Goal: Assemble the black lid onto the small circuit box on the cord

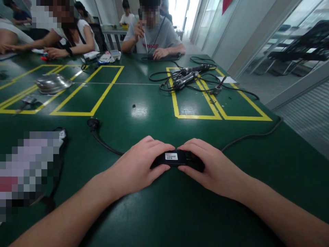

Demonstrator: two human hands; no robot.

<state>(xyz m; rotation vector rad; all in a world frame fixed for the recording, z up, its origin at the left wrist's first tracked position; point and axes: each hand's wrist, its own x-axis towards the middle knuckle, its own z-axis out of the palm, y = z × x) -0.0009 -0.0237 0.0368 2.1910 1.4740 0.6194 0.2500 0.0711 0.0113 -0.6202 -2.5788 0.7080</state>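
Note:
A small black box (174,158) with a white label lies flat on the green table (144,212), near me. My left hand (140,164) grips its left end, fingers curled over the top and thumb along the near side. My right hand (213,166) holds the right end the same way. A black cable (253,135) runs off from under my right hand toward the table's right edge. Another black cable with a plug (94,124) leads away from under my left hand.
Yellow tape rectangles (84,89) mark the table. Tangled black cables and handheld tools (186,79) lie at the far right. A silver metal piece (52,83) sits far left. A black bag (56,161) lies near left. Other people sit across the table.

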